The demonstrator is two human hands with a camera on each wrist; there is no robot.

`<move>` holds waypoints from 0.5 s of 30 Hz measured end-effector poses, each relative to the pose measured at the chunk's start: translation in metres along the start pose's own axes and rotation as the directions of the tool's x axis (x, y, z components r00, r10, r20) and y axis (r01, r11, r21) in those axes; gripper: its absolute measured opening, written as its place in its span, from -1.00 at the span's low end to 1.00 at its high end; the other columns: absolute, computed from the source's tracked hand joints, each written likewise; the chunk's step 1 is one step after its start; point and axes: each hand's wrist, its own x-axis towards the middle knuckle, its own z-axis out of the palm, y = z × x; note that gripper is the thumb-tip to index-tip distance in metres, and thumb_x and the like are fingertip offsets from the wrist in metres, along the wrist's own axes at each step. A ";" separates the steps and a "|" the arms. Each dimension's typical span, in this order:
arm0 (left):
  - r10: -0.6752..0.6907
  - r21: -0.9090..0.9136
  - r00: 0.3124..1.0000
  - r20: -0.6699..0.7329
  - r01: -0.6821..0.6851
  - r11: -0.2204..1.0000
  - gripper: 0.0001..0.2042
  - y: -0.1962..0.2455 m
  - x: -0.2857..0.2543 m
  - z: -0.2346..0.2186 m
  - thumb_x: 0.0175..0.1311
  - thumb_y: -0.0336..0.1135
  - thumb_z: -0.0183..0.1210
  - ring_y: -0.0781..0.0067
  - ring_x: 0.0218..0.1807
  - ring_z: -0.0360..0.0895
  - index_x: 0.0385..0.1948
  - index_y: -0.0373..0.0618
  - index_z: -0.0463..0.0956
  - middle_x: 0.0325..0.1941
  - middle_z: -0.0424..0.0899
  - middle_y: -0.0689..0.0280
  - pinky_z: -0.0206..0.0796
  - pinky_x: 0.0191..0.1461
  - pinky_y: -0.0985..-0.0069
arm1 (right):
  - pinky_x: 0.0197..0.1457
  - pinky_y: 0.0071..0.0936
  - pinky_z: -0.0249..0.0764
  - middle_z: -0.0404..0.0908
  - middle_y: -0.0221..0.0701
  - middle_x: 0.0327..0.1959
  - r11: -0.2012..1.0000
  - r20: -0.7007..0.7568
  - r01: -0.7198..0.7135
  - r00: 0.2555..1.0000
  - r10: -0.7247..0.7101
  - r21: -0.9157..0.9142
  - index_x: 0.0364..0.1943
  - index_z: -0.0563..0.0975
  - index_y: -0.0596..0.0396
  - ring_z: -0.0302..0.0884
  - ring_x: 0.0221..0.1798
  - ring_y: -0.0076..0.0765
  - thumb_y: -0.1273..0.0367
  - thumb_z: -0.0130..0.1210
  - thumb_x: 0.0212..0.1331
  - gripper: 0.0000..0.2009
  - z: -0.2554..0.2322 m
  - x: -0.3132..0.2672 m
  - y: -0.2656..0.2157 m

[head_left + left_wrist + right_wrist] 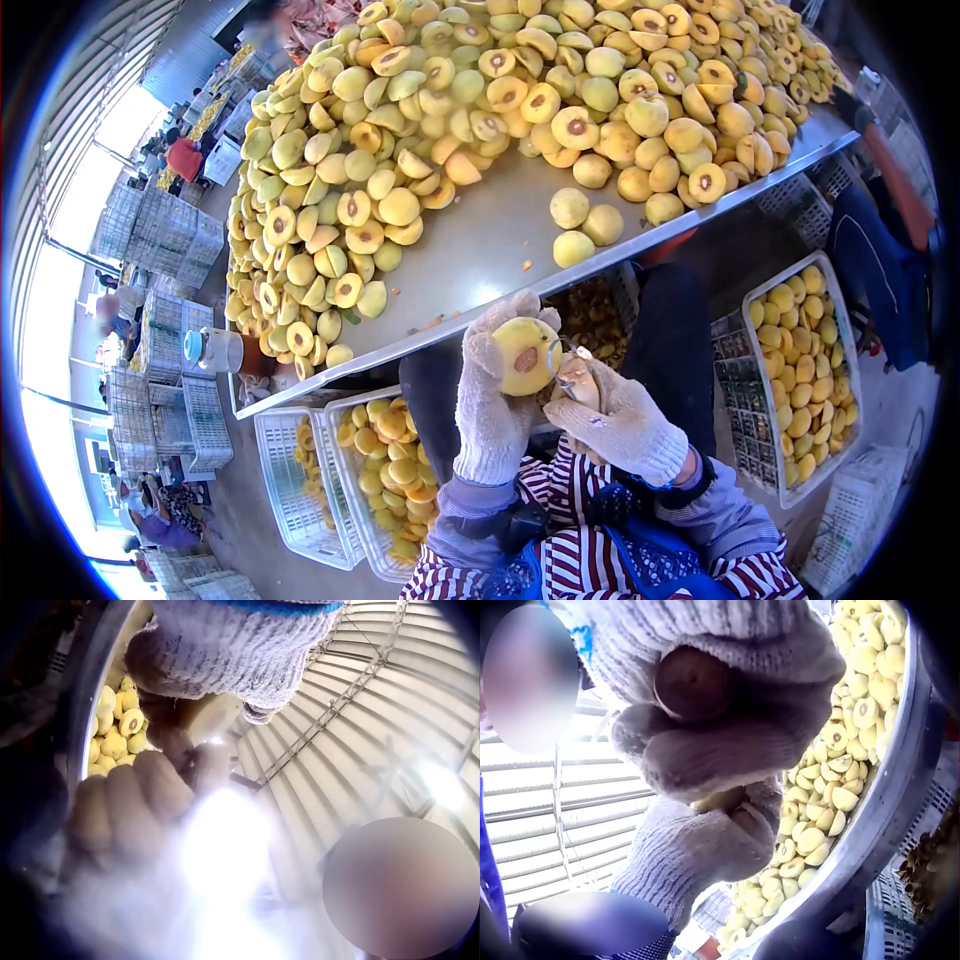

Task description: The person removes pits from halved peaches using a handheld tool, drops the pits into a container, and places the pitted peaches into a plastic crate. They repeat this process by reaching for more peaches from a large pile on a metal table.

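Note:
My gloved left hand [488, 385] holds a halved yellow peach [522, 358], its cut face and brown centre turned up toward me. In my right hand [625, 425], also gloved, is a pitting tool with a thin metal loop [555, 355] at the peach's edge. The round butt of the tool's handle [694, 682] pokes out of the right fist in the right wrist view. Both hands are close together in front of the metal table's near edge [440, 340]. Glare covers much of the left wrist view.
Peach halves [400, 207] are heaped across the metal table, with a few whole-looking peaches [572, 208] near its edge. Crates of peaches stand at left [385, 460] and right [800, 380]. Between my knees sits a crate of dark scraps [590, 310]. A jug [225, 350] stands at left.

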 end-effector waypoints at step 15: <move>0.329 0.788 0.915 0.233 -0.376 0.488 -0.67 -0.008 -0.015 0.008 0.40 -0.34 0.17 0.33 0.07 0.61 0.11 -0.26 0.39 0.10 0.62 0.08 0.47 0.16 0.42 | -0.25 -0.31 0.61 0.67 -0.11 -0.36 0.872 -0.308 0.335 0.839 -0.448 -0.356 0.03 0.48 0.06 0.72 -0.29 0.00 0.29 0.26 0.14 -0.62 -0.001 0.002 0.006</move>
